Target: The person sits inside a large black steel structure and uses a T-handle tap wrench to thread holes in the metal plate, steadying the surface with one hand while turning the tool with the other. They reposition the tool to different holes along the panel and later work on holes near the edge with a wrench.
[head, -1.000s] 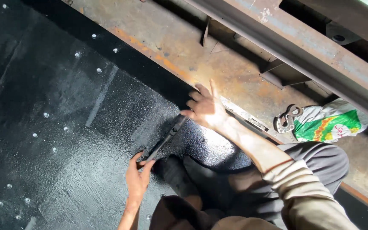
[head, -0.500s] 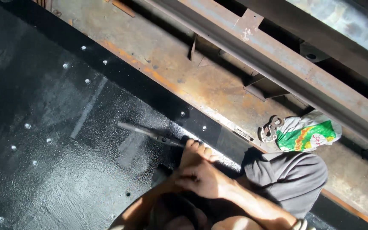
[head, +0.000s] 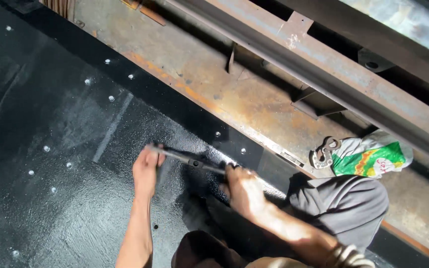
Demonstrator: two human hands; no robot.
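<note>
A long dark metal wrench [head: 187, 159] lies nearly level over the black coated steel plate [head: 50, 149]. My left hand [head: 146, 170] grips its left end. My right hand [head: 242, 187] closes around its right end, close to a bolt head [head: 243, 151] in the plate's edge strip. Both forearms reach up from the bottom of the view. My knees in grey trousers [head: 343, 208] sit to the right of the hands.
Several shiny bolt heads dot the black plate. A rusty steel floor [head: 224, 84] and a heavy rusty beam [head: 323, 59] run diagonally behind it. A green and white bag [head: 371, 159] with metal fittings [head: 322, 153] beside it lies at right.
The wrench swung from upright-diagonal to nearly level. My left hand moved up to grip its left end, and my right hand shifted onto its right end. The view moved slightly.
</note>
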